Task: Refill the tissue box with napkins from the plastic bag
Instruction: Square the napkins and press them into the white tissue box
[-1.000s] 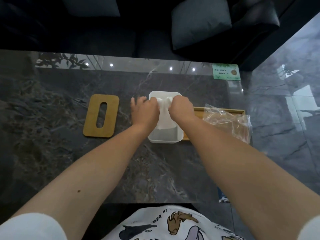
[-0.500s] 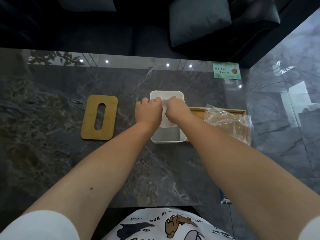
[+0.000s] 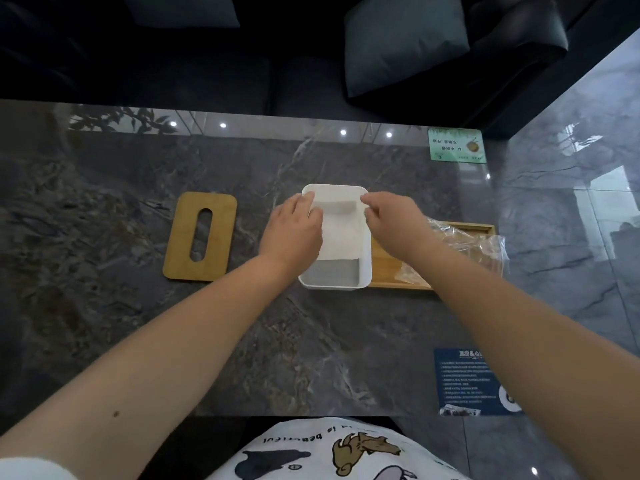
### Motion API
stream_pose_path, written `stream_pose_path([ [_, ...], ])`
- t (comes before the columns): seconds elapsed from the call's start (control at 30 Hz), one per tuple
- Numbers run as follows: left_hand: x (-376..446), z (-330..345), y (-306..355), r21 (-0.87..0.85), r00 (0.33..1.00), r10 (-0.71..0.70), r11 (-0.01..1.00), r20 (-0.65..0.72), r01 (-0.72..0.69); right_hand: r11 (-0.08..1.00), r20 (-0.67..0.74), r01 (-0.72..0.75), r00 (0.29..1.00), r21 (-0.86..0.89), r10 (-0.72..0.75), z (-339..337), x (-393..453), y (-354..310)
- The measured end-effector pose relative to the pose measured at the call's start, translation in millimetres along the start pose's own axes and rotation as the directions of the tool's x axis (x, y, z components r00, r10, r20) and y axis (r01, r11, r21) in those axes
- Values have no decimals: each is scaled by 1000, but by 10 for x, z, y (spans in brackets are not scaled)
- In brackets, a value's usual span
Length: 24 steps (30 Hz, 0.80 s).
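Note:
The white tissue box [image 3: 335,285] stands open on the dark marble table. A stack of white napkins [image 3: 341,233] lies in it toward the far end, and the near part of the box floor shows grey. My left hand [image 3: 292,230] curls over the left rim with its fingertips on the napkins' left edge. My right hand [image 3: 391,216] pinches the napkins at the far right corner. The crumpled clear plastic bag [image 3: 464,244] lies to the right of the box.
The wooden lid [image 3: 221,237] with a slot lies flat to the left of the box. A wooden tray [image 3: 391,275] sits under the bag. A green card [image 3: 455,145] and a blue card [image 3: 464,379] lie along the table's right side. A dark sofa with a cushion [image 3: 401,39] stands beyond the table.
My hands were together over the middle of the box. They have spread apart to its left and right sides, uncovering the napkins inside.

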<state>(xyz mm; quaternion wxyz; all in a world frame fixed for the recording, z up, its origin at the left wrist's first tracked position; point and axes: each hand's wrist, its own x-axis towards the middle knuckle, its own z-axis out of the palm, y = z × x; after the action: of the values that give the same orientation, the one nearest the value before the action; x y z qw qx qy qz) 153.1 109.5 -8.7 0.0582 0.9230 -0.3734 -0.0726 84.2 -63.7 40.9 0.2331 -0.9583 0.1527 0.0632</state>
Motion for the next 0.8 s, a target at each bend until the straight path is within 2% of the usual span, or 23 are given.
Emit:
stream_pose_path([
  [0.07, -94, -2, 23, 84, 993, 114, 990, 21, -115, 951, 164, 177, 977, -252, -139, 79, -32, 16],
  [0.1, -127, -5, 58, 126, 984, 162, 977, 75, -171, 894, 273, 287, 941, -343, -198, 150, -49, -2],
  [0.13, -136, -8, 98, 171, 971, 188, 962, 145, -212, 831, 360, 385, 901, -401, -244, 230, -58, -21],
  [0.2, -84, -16, 158, 263, 948, 165, 935, 270, -238, 747, 425, 469, 863, -471, -274, 363, -54, -67],
  [0.33, 94, -20, 140, 387, 923, 50, 898, 382, -208, 605, 469, 483, 861, -633, -198, 481, 55, -127],
  [0.47, 144, 31, 105, 437, 909, 24, 872, 415, -223, 519, 525, 499, 844, -694, -109, 519, 130, -149],
  [0.67, 149, 38, 110, 450, 904, 29, 860, 426, -240, 483, 528, 519, 839, -705, -131, 550, 126, -110],
  [0.8, 155, -3, 123, 429, 898, 36, 870, 438, -244, 526, 518, 508, 844, -683, -142, 539, 141, -121],
])
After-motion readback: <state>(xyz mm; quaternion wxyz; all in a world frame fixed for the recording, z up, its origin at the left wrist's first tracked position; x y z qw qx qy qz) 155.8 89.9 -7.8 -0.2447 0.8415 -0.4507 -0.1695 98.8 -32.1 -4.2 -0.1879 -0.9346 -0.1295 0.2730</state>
